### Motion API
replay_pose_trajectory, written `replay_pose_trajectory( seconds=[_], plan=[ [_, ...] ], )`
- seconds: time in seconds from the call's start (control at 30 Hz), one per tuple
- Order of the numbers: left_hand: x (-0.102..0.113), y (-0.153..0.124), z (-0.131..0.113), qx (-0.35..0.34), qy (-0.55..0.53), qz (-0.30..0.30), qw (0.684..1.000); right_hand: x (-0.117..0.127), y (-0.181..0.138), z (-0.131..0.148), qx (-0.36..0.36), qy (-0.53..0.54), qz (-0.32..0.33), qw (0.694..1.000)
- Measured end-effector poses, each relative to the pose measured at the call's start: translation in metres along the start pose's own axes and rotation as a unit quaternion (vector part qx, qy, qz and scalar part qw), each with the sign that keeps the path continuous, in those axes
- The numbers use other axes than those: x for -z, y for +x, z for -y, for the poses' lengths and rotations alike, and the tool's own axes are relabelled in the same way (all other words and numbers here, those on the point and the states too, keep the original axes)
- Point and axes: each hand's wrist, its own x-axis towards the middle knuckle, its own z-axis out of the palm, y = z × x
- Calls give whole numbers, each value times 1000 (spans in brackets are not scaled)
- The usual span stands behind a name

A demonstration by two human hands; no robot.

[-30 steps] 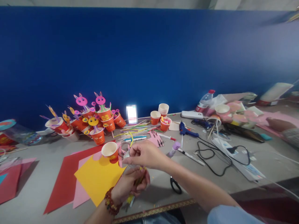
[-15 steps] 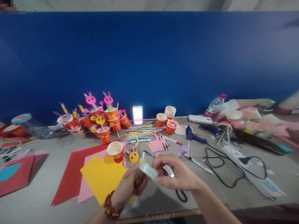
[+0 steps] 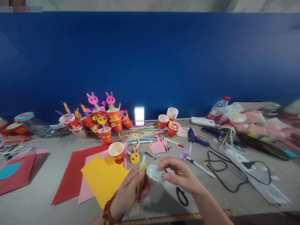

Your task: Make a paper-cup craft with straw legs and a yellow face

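Just right of the straws [image 3: 142, 166] clenched in the left hand [image 3: 130, 193], the right hand [image 3: 181, 177] pinches a tape roll [image 3: 155, 172].

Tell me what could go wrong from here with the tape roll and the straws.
1. The right hand holds the tape roll with its fingers only, so it may slip.
2. The left hand grips the straws low down, so their tops may sway away from the tape.
3. The scissors lie under the right wrist, near the front edge of the table, and could be nudged off.
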Motion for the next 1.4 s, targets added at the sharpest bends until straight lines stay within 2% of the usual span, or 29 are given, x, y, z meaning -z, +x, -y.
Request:
replay_pose_trajectory(
  seconds=[0.4,0.53,0.8,0.93,1.07,1.17,1.3,1.4],
  plan=[
    [2,4,9,17,-36,-11,999,2,2,-12,-7,-11,12,1000],
    [-1,5,6,-10,19,-25,999,2,2,-6,2,-28,33,999],
    [3,5,14,-95,175,-128,972,-7,0,-5,11,-166,30,986],
    [0,8,14,-115,157,-146,970,-8,0,-4,10,-191,32,981],
    [-5,12,6,-179,155,-161,958,-8,-1,-4,5,-203,30,979],
    [-5,16,1,-203,146,-176,952,-8,-1,-3,3,-211,27,977],
    [-2,18,4,-187,124,-191,956,-8,-1,-3,10,-224,23,974],
    [-2,17,8,-150,59,-212,964,-8,0,-7,15,-225,7,974]
  ],
)
